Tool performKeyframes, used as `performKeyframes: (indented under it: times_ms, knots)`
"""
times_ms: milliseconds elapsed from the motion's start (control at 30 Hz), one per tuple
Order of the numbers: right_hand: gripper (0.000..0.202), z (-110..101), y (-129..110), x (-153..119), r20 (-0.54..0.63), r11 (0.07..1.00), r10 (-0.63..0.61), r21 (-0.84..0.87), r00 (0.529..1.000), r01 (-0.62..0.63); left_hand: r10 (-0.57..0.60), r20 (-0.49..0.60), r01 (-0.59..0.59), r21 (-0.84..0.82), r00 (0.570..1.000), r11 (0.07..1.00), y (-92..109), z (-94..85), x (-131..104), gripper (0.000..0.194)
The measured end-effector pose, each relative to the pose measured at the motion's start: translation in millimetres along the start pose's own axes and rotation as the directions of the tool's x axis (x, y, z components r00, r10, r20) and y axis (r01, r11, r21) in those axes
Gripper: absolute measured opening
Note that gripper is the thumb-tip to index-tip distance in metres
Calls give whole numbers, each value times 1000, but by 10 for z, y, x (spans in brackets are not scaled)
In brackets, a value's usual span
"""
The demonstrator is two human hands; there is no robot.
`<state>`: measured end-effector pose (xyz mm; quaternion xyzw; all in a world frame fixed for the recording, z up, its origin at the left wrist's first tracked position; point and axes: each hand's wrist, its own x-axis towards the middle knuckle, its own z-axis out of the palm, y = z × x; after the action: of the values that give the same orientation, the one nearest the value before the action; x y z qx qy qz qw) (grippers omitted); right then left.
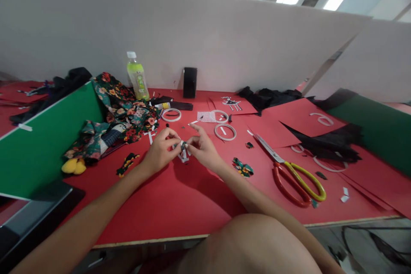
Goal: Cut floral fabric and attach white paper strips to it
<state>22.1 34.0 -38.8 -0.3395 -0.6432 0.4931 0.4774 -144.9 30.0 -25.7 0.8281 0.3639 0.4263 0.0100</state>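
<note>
Both hands meet over the middle of the red table [154,205]. My left hand [162,150] has thumb and fingers pinched on a small dark and white piece [183,147]. From the other side, my right hand [203,147] pinches the same piece between thumb and a finger, its index finger stretched out. White strips [183,158] hang just below the fingertips. Scraps of flowered cloth lie on either side, one on the left [126,165] and one on the right [243,167]. White tape rolls [225,138] and a checked sheet [206,117] are beyond the hands.
Large scissors [284,165] with red and yellow handles lie at right, near red paper sheets [311,122] and black cloth [327,141]. Flowered cloth [112,94], a bottle [137,78] and a black phone [190,82] stand or lie toward the back. Green dividers [51,132] flank the table.
</note>
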Motion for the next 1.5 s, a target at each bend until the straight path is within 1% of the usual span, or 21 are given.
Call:
performKeyframes:
  times_ms: [167, 267, 433, 667, 767, 800, 867, 933, 1000, 1067, 1100, 1133, 1200, 1267, 1300, 1333, 1400, 1467, 1500]
  knots:
    - [60, -5, 31, 22, -9, 999, 27, 35, 1000, -26, -37, -44, 38, 21, 998, 999, -57, -23, 15, 14]
    - [59, -7, 35, 27, -14, 997, 46, 58, 999, -45, -61, -95, 66, 50, 994, 997, -117, -45, 25, 15]
    - [61, -8, 15, 19, -3, 994, 68, 81, 998, -67, -59, -188, 77, 86, 980, 993, -248, -84, 44, 14]
    - [62, -22, -19, 6, -17, 990, 106, 99, 994, -104, -150, -232, 178, 104, 961, 979, -398, -132, 43, 13]
    - [63, -29, -19, 10, -27, 984, 137, 123, 990, -132, -218, -301, 265, 127, 928, 956, -476, -145, 33, 10]
    - [64, -30, -18, 12, -32, 981, 147, 132, 989, -142, -249, -332, 306, 131, 910, 943, -503, -148, 29, 16]
    - [66, -29, -22, 15, -40, 975, 172, 152, 984, -164, -313, -381, 385, 130, 870, 914, -548, -158, 21, 34]
    - [67, -23, -38, 14, -47, 968, 193, 171, 980, -183, -343, -398, 423, 133, 851, 896, -575, -172, 17, 42]
    - [67, -17, -65, 8, -49, 963, 208, 185, 977, -196, -333, -406, 419, 142, 851, 897, -576, -187, 22, 36]
    - [67, -10, -94, -1, -44, 959, 215, 196, 976, -203, -309, -402, 390, 135, 862, 911, -551, -197, 34, 18]
    - [67, -7, -106, -5, -41, 958, 217, 201, 975, -204, -300, -379, 368, 122, 876, 922, -526, -199, 43, 9]
    - [68, -5, -115, -7, -40, 957, 217, 205, 975, -205, -292, -337, 342, 99, 895, 935, -493, -199, 52, 12]
    - [69, -2, -123, -6, -41, 957, 218, 205, 975, -206, -276, -208, 287, 26, 938, 957, -398, -190, 71, 23]
    - [69, -2, -121, 0, -41, 959, 221, 193, 974, -210, -277, -77, 269, -92, 958, 959, -272, -173, 85, 18]
    - [70, -3, -118, 4, -37, 960, 222, 184, 974, -212, -292, -14, 285, -168, 956, 944, -204, -162, 89, 13]
    - [71, -4, -116, 6, -29, 962, 221, 173, 975, -213, -315, 50, 318, -247, 948, 916, -138, -152, 90, 12]
    - [72, -2, -112, 6, 3, 966, 211, 150, 978, -209, -336, 197, 387, -362, 921, 848, -30, -132, 82, 25]
    - [73, 4, -111, -4, 42, 972, 194, 130, 980, -198, -339, 287, 432, -389, 896, 814, 29, -116, 65, 33]
    - [73, 8, -111, -12, 56, 975, 183, 116, 982, -189, -339, 308, 442, -382, 889, 812, 40, -111, 57, 35]
